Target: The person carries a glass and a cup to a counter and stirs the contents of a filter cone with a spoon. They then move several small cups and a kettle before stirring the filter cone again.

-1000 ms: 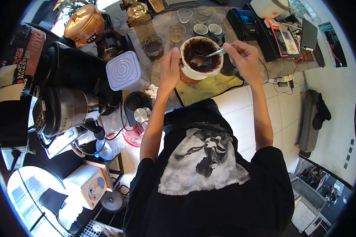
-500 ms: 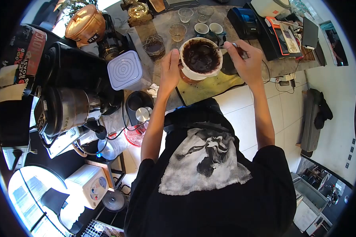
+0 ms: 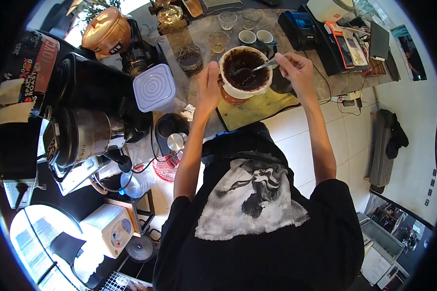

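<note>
A white coffee dripper (image 3: 251,92) with wet, dark coffee grounds (image 3: 245,65) in it sits over an amber-brown base (image 3: 234,100) by the counter's near edge. My left hand (image 3: 208,92) is closed at the dripper's left side; its fingers are partly hidden. In my right hand (image 3: 297,72) a metal spoon (image 3: 266,64) is pinched by its handle, its bowl end dipping into the grounds. A yellow-green mat (image 3: 257,113) lies under and in front of the dripper.
Beyond the dripper stand two small white cups (image 3: 247,37) and several clear glasses (image 3: 218,41). To the left are a lidded plastic container (image 3: 155,88), a grinder (image 3: 85,136) and a knock box (image 3: 169,125). A blue-black printer (image 3: 298,30) stands at the right.
The spoon has swung left and deeper across the grounds, more of its handle now showing. My right hand shifted slightly; my left hand stays at the dripper.
</note>
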`<action>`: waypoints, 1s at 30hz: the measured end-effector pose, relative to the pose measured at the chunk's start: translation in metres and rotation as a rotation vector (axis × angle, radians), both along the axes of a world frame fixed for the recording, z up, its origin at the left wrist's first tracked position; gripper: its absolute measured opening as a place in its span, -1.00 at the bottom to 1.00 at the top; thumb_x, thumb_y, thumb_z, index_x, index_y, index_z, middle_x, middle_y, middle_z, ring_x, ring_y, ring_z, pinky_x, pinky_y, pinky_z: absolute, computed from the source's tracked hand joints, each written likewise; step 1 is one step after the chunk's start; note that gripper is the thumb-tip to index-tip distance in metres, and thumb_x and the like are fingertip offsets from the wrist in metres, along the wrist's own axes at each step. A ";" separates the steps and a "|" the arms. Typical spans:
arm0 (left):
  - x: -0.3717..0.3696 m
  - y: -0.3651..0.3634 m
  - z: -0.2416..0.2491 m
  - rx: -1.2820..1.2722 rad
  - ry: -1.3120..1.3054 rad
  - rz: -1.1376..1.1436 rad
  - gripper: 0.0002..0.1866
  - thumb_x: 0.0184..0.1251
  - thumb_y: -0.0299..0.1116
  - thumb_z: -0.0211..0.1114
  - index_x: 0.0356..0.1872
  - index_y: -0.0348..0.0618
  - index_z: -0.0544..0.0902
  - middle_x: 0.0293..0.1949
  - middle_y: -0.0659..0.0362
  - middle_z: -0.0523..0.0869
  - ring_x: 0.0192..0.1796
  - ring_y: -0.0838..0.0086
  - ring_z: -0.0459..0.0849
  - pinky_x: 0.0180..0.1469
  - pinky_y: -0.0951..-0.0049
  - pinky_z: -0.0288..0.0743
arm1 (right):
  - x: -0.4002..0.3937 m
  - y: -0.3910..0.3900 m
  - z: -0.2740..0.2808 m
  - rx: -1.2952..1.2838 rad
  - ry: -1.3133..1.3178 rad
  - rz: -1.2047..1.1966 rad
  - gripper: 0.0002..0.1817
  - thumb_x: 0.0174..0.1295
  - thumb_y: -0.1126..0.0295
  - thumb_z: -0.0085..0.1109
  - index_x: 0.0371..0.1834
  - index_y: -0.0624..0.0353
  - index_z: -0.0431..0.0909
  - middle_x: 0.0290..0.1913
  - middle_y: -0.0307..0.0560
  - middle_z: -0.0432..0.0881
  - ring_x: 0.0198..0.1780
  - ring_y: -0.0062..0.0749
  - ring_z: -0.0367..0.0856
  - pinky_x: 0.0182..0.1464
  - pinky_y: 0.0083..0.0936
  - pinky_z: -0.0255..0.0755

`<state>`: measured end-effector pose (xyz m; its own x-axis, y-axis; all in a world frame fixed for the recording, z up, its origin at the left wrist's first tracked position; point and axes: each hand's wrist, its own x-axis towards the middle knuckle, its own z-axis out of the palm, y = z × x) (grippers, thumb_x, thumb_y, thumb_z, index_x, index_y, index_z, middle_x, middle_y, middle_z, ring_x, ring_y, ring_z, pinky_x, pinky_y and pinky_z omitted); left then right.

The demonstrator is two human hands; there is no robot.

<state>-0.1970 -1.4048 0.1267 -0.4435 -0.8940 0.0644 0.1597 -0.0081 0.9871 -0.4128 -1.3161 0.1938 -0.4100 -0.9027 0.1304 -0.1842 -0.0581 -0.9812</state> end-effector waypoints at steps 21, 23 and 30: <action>-0.003 0.000 -0.005 -0.042 -0.015 0.013 -0.55 0.63 -0.02 -0.08 -0.12 -0.25 0.56 -0.23 0.27 0.66 -0.17 0.66 0.59 -0.07 0.55 0.53 | 0.016 0.012 0.028 -0.126 0.677 -0.060 -0.75 0.23 0.29 0.35 -0.39 0.30 0.66 -0.63 -0.08 0.57 -0.64 -0.48 0.41 -0.53 -0.51 0.24; -0.004 0.002 -0.001 -0.033 -0.019 0.004 -0.55 0.63 -0.02 -0.09 -0.12 -0.25 0.56 -0.23 0.27 0.66 -0.17 0.66 0.59 -0.06 0.55 0.52 | 0.015 0.012 0.032 -0.174 0.656 -0.091 -0.75 0.23 0.29 0.35 -0.39 0.30 0.66 -0.63 -0.08 0.58 -0.64 -0.48 0.42 -0.53 -0.52 0.26; -0.011 0.011 0.014 0.000 0.086 0.051 -0.58 0.65 -0.13 -0.10 -0.29 -0.26 0.52 -0.42 0.34 0.48 -0.37 0.72 0.39 -0.31 0.64 0.40 | 0.008 0.008 0.010 -0.007 0.513 -0.099 -0.71 0.28 0.28 0.30 -0.49 0.30 0.61 -0.70 -0.21 0.45 -0.65 -0.64 0.30 -0.54 -0.57 0.15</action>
